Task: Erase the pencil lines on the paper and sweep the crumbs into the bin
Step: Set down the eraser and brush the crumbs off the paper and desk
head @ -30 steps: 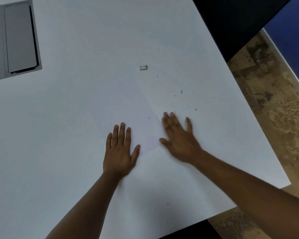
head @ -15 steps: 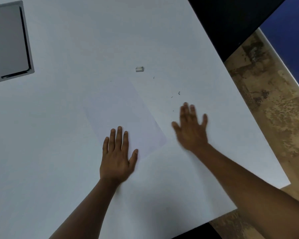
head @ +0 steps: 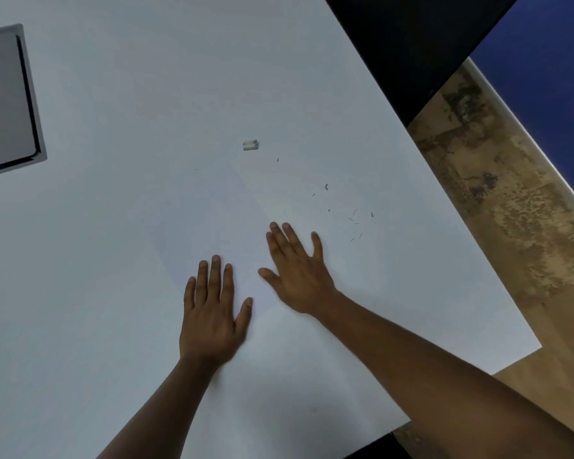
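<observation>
A white sheet of paper (head: 209,226) lies tilted on the white table (head: 113,94); no pencil lines show on it. My left hand (head: 212,309) presses flat on its near corner, fingers straight. My right hand (head: 295,273) lies flat with spread fingers at the paper's right edge. Dark eraser crumbs (head: 353,220) are scattered on the table just beyond and to the right of my right hand. A small white eraser (head: 250,145) rests on the table further away. No bin is in view.
A grey hatch cover (head: 10,101) is set into the table at the far left. The table's right edge (head: 461,233) runs diagonally, with brown mottled floor (head: 511,210) beyond it and a blue wall (head: 550,61) at the far right.
My right hand swept right over the crumbs half a second ago and has come back left to the paper's edge. Crumbs now lie further right. My left hand stayed on the paper.
</observation>
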